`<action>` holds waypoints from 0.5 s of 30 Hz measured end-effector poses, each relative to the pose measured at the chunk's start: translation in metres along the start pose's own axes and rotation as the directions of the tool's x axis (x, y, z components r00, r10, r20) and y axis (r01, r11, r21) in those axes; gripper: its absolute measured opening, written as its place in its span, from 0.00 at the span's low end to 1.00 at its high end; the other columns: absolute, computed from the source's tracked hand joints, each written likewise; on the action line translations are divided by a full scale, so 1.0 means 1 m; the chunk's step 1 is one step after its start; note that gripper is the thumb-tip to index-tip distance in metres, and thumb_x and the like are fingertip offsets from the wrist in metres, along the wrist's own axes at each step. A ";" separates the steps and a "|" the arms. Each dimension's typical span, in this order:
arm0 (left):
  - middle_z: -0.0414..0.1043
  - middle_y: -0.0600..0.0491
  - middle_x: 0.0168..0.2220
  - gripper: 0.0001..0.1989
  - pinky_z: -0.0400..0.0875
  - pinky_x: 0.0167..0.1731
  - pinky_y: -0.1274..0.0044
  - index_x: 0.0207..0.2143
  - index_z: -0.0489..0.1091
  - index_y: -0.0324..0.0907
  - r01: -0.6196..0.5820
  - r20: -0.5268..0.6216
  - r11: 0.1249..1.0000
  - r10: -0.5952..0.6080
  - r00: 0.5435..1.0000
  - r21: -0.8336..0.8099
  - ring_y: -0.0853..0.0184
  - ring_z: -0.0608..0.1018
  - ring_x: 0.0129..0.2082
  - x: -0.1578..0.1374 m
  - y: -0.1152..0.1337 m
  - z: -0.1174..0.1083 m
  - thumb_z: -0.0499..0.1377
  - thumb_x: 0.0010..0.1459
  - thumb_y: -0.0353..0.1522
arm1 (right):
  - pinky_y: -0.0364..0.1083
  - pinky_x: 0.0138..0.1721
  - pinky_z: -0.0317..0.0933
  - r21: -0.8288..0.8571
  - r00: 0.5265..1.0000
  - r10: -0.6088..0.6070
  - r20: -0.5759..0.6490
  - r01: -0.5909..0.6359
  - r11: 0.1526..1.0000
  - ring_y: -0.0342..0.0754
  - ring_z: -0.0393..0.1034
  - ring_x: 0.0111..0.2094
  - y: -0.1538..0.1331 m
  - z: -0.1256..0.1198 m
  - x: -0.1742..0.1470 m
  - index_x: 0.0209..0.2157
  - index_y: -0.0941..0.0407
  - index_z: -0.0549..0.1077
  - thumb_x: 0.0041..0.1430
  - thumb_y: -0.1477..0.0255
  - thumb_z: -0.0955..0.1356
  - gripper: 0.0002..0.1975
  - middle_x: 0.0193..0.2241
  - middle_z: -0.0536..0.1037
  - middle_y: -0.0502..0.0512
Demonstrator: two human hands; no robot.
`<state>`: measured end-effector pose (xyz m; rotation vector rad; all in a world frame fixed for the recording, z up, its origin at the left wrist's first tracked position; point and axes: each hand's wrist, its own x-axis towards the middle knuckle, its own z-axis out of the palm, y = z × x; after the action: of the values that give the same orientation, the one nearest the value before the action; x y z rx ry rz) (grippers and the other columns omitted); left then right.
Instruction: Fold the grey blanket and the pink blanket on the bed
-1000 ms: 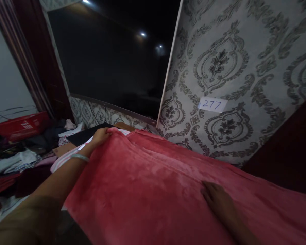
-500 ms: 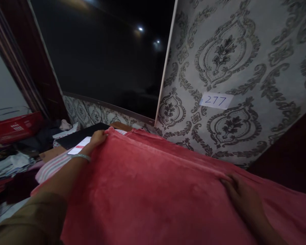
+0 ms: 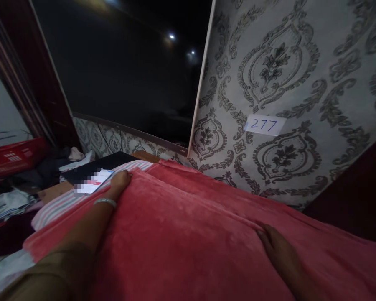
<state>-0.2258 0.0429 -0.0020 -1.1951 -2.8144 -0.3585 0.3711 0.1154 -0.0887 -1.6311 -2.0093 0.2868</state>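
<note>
A plush red-pink blanket point(image 3: 175, 234) spreads across the surface before me, with one layer folded over another. At the far left corner of the top layer, my left hand point(image 3: 120, 184) is closed on its edge; a pale bracelet circles that wrist. My right hand point(image 3: 274, 242) pinches the same edge farther right, thumb and fingers together. A lit phone point(image 3: 95, 182) lies just left of my left hand, on a striped cloth point(image 3: 54, 211) that shows from under the blanket.
A large dark television screen point(image 3: 125, 71) stands behind, beside patterned wallpaper bearing a paper marked 277 point(image 3: 265, 124). A flat black object point(image 3: 97, 165) lies past the phone. On the left are a red bag point(image 3: 15, 156) and piled clothes point(image 3: 15, 202).
Both hands have lowered the blanket's edge toward the layer beneath, and my right hand has shifted slightly left. More of the striped cloth and phone shows now.
</note>
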 end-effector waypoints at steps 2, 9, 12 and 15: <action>0.75 0.34 0.49 0.23 0.70 0.43 0.69 0.48 0.74 0.32 -0.004 0.007 1.000 0.004 1.000 0.021 0.51 0.76 0.50 -0.002 0.001 -0.001 0.47 0.63 0.37 | 0.55 0.51 0.66 -0.008 1.000 0.014 0.013 -0.014 1.000 0.59 0.73 0.51 -0.002 0.000 0.000 0.48 0.57 0.73 0.56 0.50 0.54 0.33 0.50 0.77 0.63; 0.71 0.30 0.52 0.24 0.69 0.45 0.68 0.49 0.74 0.30 -0.009 -0.040 0.998 0.011 0.999 0.056 0.49 0.74 0.53 -0.004 -0.001 -0.003 0.46 0.63 0.36 | 0.54 0.48 0.66 -0.009 0.999 -0.016 0.040 0.017 1.000 0.59 0.74 0.47 -0.007 -0.008 0.010 0.41 0.54 0.74 0.55 0.52 0.57 0.25 0.45 0.80 0.62; 0.75 0.32 0.48 0.24 0.70 0.41 0.70 0.48 0.75 0.31 0.012 -0.025 0.999 -0.011 1.000 0.041 0.51 0.77 0.49 0.004 -0.003 -0.005 0.46 0.63 0.35 | 0.51 0.42 0.66 -0.012 0.997 -0.042 0.070 0.042 0.999 0.58 0.76 0.41 -0.014 -0.016 0.022 0.35 0.52 0.72 0.56 0.52 0.57 0.21 0.38 0.81 0.60; 0.76 0.33 0.46 0.22 0.70 0.39 0.71 0.46 0.75 0.30 0.016 -0.001 0.999 -0.016 1.000 0.029 0.52 0.78 0.47 0.011 -0.006 -0.004 0.47 0.62 0.35 | 0.48 0.37 0.64 -0.051 0.992 -0.053 0.111 0.058 0.997 0.55 0.76 0.37 -0.023 -0.017 0.028 0.32 0.51 0.70 0.60 0.56 0.57 0.17 0.33 0.81 0.57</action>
<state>-0.2375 0.0457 0.0019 -1.1668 -2.8205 -0.3175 0.3569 0.1339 -0.0558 -1.6210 -2.1581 0.3097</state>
